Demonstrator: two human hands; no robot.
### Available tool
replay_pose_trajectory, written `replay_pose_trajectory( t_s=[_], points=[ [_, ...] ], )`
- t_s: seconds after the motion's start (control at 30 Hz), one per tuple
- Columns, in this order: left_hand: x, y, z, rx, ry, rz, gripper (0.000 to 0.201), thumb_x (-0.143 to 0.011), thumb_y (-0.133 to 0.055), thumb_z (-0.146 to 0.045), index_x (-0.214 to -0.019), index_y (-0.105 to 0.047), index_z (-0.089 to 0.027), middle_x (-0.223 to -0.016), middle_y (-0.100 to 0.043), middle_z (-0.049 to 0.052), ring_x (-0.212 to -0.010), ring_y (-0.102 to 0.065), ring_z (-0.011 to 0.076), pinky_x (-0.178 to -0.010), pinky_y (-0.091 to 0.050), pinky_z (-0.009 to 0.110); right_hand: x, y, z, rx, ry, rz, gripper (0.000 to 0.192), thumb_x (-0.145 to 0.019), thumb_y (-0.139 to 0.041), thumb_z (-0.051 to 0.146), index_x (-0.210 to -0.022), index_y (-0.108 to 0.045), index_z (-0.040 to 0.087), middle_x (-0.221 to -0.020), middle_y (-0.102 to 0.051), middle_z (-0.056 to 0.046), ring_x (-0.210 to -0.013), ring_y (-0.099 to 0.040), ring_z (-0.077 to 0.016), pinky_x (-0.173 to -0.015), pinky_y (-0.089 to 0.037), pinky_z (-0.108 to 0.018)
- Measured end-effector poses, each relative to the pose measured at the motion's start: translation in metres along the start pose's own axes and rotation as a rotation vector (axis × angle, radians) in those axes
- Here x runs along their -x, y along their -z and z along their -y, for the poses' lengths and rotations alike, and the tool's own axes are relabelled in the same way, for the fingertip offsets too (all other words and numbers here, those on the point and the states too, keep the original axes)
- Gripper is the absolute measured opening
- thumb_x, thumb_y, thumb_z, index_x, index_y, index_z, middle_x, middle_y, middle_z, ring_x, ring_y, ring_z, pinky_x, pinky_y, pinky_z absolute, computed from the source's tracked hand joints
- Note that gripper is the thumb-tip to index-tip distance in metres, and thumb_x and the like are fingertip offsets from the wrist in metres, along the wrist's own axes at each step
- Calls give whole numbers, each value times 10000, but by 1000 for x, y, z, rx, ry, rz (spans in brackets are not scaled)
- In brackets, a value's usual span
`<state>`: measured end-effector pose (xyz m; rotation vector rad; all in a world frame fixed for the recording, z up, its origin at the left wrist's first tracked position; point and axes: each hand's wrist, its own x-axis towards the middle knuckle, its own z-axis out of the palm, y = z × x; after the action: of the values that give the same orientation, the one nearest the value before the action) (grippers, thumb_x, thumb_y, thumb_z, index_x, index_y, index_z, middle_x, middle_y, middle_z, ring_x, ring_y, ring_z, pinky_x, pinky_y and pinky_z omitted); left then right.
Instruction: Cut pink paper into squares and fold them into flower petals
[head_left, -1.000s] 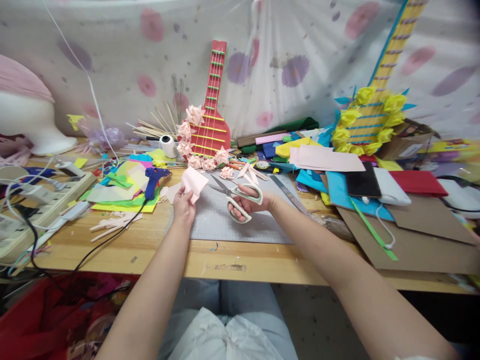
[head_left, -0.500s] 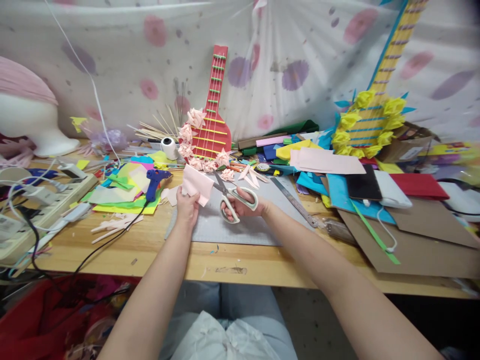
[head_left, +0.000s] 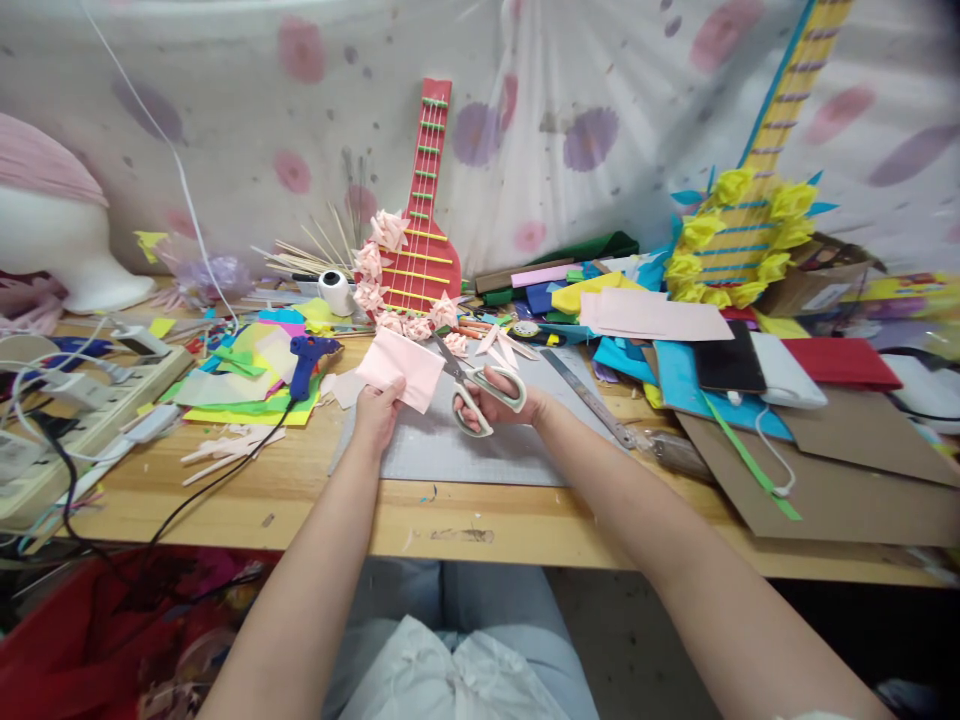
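My left hand [head_left: 376, 415] pinches a folded sheet of pale pink paper [head_left: 401, 368] by its lower edge, above the grey cutting mat [head_left: 465, 460]. In my right hand [head_left: 499, 402] is a pair of scissors [head_left: 472, 395] with white-and-grey handles, fingers through the loops. Its blades are spread and point up and left, close by the paper's right side; whether they touch it I cannot tell. Behind stands a red paper guitar [head_left: 420, 260] with pink paper flowers [head_left: 390, 232] along its left and lower edge. Pink paper petals [head_left: 501, 348] lie on the mat's far side.
A blue glue gun [head_left: 307, 362] rests on coloured sheets at the left, near a power strip [head_left: 112, 420]. A metal ruler [head_left: 589, 395] lies on the mat's right. Further right are pink paper strips [head_left: 652, 315], cardboard [head_left: 825, 490] and a yellow flowered guitar [head_left: 742, 240].
The scissors have drawn back to the right, away from the paper. My left hand has turned the pink paper flatter, so more of its face shows.
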<state>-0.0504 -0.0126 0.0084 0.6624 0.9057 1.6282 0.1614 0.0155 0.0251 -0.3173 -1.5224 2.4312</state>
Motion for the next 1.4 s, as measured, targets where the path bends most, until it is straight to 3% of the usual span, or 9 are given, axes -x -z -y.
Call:
replay_pose_trajectory(
  t_s=[0.23,0.57,0.77,1.07,1.2,1.4],
  points=[
    [0,0,-1,3,46,50,396,-527,-750,-164,-905,-636,-132,-867,-695,55,-763,-644,153,-716,-514,256,11,-3,1,-10,14,-68,633,-788,-273,682,-859,-519,103,-595,-469,2,-526,-449,-103,-496,-368,-235],
    [-2,2,0,-4,51,66,354,-555,-734,-151,-893,-630,-136,-866,-696,59,-749,-647,149,-694,-520,253,15,3,-5,22,11,-154,514,-798,-398,611,-765,-500,108,-468,-375,56,-380,-347,-49,-344,-242,-158],
    [-2,2,0,-16,39,55,377,-539,-735,-142,-903,-635,-142,-899,-693,63,-784,-643,157,-695,-516,248,15,6,-10,7,1,-149,504,-788,-427,606,-787,-504,107,-467,-376,61,-380,-342,-46,-356,-247,-156],
    [-1,4,5,-78,44,104,408,-514,-760,-203,-897,-638,-134,-913,-690,70,-785,-640,171,-670,-512,253,4,-3,-3,-11,-42,-58,673,-775,-200,706,-837,-501,108,-564,-452,7,-500,-433,-94,-484,-361,-230],
    [1,3,3,-96,63,96,444,-502,-769,-221,-916,-631,-138,-895,-691,67,-794,-638,188,-682,-506,280,-4,-5,0,-35,-24,-61,686,-755,-214,727,-845,-503,112,-595,-469,-1,-535,-458,-105,-523,-391,-251],
    [0,2,2,-52,42,88,423,-507,-763,-201,-903,-627,-144,-855,-691,53,-765,-634,166,-705,-495,278,-7,-3,-4,-23,20,-140,608,-797,-254,672,-782,-496,114,-518,-416,33,-434,-389,-66,-407,-312,-187]
  ],
)
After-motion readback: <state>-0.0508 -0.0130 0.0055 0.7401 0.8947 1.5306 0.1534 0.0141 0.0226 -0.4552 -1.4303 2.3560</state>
